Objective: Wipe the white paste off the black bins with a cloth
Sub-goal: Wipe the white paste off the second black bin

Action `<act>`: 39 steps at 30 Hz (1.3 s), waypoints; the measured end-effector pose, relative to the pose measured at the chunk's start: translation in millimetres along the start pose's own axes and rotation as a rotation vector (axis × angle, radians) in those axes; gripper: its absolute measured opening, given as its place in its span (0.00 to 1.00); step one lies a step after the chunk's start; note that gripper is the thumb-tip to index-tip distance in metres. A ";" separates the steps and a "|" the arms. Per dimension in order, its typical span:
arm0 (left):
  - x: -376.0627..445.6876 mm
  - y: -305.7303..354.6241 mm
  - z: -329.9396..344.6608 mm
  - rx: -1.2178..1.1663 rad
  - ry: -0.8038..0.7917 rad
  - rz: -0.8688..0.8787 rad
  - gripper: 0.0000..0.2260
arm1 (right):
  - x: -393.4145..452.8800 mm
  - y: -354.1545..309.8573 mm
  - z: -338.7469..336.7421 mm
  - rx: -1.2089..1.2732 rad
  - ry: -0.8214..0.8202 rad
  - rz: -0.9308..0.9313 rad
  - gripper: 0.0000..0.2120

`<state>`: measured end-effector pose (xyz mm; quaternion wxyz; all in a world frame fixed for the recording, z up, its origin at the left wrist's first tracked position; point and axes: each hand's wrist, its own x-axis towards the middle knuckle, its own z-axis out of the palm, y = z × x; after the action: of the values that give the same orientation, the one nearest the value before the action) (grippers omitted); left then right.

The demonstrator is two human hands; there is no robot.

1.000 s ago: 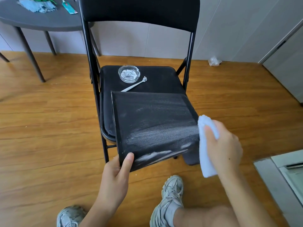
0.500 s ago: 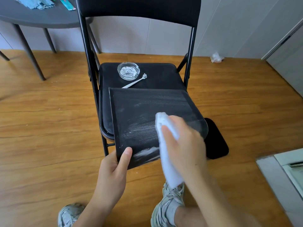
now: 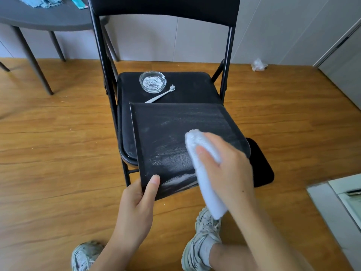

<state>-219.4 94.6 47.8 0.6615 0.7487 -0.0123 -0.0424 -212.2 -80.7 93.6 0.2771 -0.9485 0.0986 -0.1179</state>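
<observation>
A black bin [image 3: 175,130] lies tilted with its far edge on the chair seat and one flat side facing up. That side carries faint white smears, and a thicker streak of white paste [image 3: 179,179] runs along its near edge. My left hand [image 3: 136,204] grips the bin's near left corner, thumb on top. My right hand [image 3: 228,169] holds a folded white cloth [image 3: 203,173] and presses it against the bin's right half.
A black folding chair [image 3: 195,85] holds a glass dish [image 3: 152,81] with white paste and a white spoon [image 3: 160,96]. A second black piece [image 3: 259,163] sits on the wooden floor to the right. A grey table [image 3: 45,18] stands at the back left. My shoes are below.
My right hand swept the cloth leftward from beyond the bin's right edge onto its surface. The white streak near the front edge has become shorter. My left hand kept its grip.
</observation>
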 end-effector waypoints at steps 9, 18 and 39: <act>9.1 33.3 7.5 -0.075 0.055 0.025 0.18 | 21.4 47.0 -28.1 0.180 0.304 0.268 0.17; 34.7 66.4 -2.9 -0.321 0.139 -0.104 0.19 | 30.0 46.9 -66.3 0.317 0.454 0.298 0.12; 21.9 80.7 5.9 -0.246 0.116 -0.292 0.22 | 38.5 7.3 -25.5 -0.098 0.343 0.207 0.27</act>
<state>-195.0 77.1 126.0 0.7343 0.6573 0.1400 -0.0958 -183.4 -109.3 116.9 0.2205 -0.9116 0.2470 -0.2437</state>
